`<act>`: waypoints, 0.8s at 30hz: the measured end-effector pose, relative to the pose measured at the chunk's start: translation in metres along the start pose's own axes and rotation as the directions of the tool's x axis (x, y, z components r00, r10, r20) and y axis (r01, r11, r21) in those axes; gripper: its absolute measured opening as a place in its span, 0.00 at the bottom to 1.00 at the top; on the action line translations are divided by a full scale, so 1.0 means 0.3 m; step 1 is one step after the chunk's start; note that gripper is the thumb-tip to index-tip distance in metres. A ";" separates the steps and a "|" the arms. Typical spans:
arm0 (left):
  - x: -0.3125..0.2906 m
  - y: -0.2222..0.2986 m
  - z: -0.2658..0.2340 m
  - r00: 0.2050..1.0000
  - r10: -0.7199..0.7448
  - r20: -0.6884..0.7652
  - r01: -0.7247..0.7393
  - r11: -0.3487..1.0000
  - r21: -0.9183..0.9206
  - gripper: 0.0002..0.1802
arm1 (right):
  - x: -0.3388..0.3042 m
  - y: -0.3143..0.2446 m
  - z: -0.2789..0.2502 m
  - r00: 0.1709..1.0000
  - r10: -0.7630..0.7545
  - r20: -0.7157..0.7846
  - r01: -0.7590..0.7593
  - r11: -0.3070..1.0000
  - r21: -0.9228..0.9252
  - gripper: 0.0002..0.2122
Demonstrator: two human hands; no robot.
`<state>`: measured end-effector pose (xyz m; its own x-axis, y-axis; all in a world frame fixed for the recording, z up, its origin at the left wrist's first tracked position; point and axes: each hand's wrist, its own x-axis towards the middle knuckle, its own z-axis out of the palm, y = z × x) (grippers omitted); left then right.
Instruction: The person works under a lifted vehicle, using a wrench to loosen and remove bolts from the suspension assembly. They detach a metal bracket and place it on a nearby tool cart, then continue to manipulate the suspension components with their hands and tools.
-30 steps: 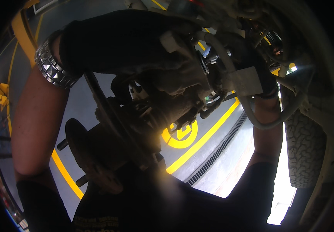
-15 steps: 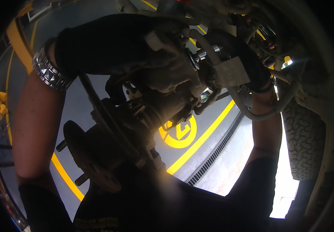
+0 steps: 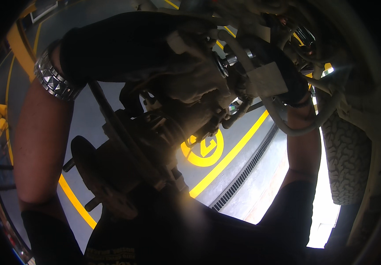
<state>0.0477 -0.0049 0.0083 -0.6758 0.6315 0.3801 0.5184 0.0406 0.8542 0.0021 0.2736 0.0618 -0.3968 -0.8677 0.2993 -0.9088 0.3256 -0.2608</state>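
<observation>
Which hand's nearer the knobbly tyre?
Right. In the image, the right hand is up-left of the tyre; the left hand is much farther left, by the grimy metal assembly.

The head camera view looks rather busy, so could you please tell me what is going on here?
A person in dark gloves is reaching both arms around a bare wheel hub on a vehicle. The left hand is at the grimy metal casting behind it. The right hand is behind a curved hose and a pale square piece, close to a shiny metal cylinder. It is too dark to tell what either hand grips.
</observation>
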 end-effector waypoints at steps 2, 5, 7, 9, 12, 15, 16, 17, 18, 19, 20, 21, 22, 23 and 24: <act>0.012 -0.007 -0.016 0.996 0.045 0.075 -0.056 0.988 0.144 0.28 | -0.016 0.014 -0.026 0.999 0.038 0.023 -0.039 0.998 0.056 0.11; 0.015 -0.034 -0.063 0.974 0.143 0.174 -0.207 0.871 0.445 0.30 | -0.023 0.073 -0.009 0.994 0.109 0.019 -0.109 0.994 -0.032 0.13; -0.006 -0.027 -0.051 0.978 0.183 0.099 -0.208 0.878 0.431 0.32 | -0.009 0.109 0.022 1.000 -0.005 -0.029 -0.002 0.971 -0.241 0.14; 0.002 -0.029 -0.041 0.973 0.211 0.093 -0.231 0.886 0.403 0.33 | -0.051 0.150 0.038 0.991 -0.117 -0.072 0.082 0.923 -0.375 0.14; -0.006 -0.029 -0.035 0.984 0.166 0.070 -0.180 0.912 0.369 0.34 | -0.016 0.051 0.051 0.980 0.147 -0.131 -0.142 0.988 0.053 0.14; -0.009 -0.032 -0.037 0.976 0.194 0.094 -0.214 0.922 0.323 0.35 | -0.003 0.002 0.021 0.984 0.162 -0.080 -0.158 0.986 0.048 0.13; -0.011 -0.034 -0.042 0.971 0.215 0.107 -0.238 0.921 0.310 0.35 | 0.000 0.003 0.018 0.990 0.119 -0.069 -0.121 0.992 -0.023 0.12; -0.005 -0.038 -0.053 0.967 0.213 0.137 -0.248 0.908 0.337 0.35 | -0.003 0.007 0.013 0.995 0.085 -0.058 -0.090 0.991 -0.096 0.12; 0.002 -0.038 -0.062 0.963 0.210 0.167 -0.258 0.895 0.364 0.35 | -0.002 0.007 0.014 0.995 0.085 -0.053 -0.091 0.988 -0.122 0.11; 0.006 -0.044 -0.061 0.965 0.207 0.164 -0.253 0.903 0.347 0.35 | -0.003 0.010 0.014 0.995 0.086 -0.049 -0.092 0.985 -0.149 0.10; 0.011 -0.053 -0.061 0.965 0.204 0.162 -0.248 0.911 0.329 0.34 | -0.008 0.018 0.017 0.997 0.047 -0.064 -0.064 0.956 -0.285 0.10; 0.022 -0.060 -0.043 0.971 0.200 0.130 -0.229 0.937 0.265 0.34 | -0.017 0.031 0.021 0.997 0.009 -0.073 -0.038 0.908 -0.417 0.09; 0.022 -0.055 -0.037 0.971 0.211 0.117 -0.235 0.938 0.257 0.33 | -0.018 0.035 0.019 0.996 -0.044 -0.078 -0.005 0.843 -0.539 0.09; 0.018 -0.050 -0.034 0.971 0.218 0.099 -0.236 0.938 0.254 0.32 | -0.011 0.041 0.013 0.997 -0.021 -0.074 -0.013 0.900 -0.435 0.09; 0.019 -0.052 -0.043 0.963 0.246 0.107 -0.267 0.917 0.296 0.31 | -0.007 0.047 0.004 0.998 0.002 -0.065 -0.024 0.945 -0.326 0.09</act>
<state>0.0292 -0.0118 0.0018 -0.4676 0.7012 0.5382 0.8110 0.0981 0.5767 -0.0099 0.2795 0.0566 -0.4065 -0.8406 0.3579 -0.8916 0.4506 0.0457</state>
